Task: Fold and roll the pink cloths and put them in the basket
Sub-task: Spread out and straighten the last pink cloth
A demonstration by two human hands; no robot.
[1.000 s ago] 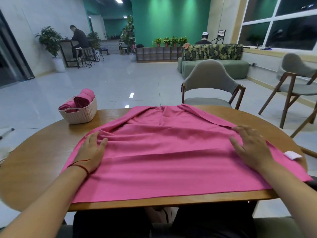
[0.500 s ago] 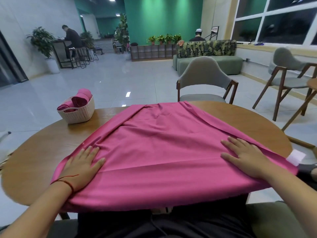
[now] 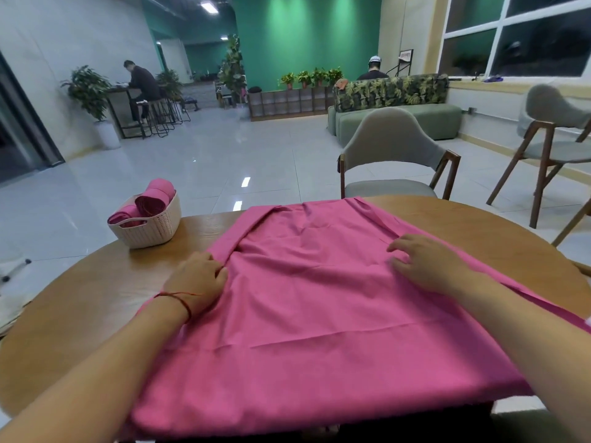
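A large pink cloth is spread over the round wooden table, and its near edge hangs over the table's front. My left hand grips the cloth's folded left edge with curled fingers. My right hand lies on the cloth's right side, its bent fingers and thumb pinching the fabric. At the table's far left stands a white woven basket holding rolled pink cloths.
A grey chair with wooden arms stands just beyond the table's far edge. More chairs are at the right. Tiled floor lies beyond the table. People sit far off at a counter and behind a green sofa.
Both hands slid forward along the cloth's sides, away from me. Their flat fingers have curled onto the fabric. The cloth lies smoother across its middle.
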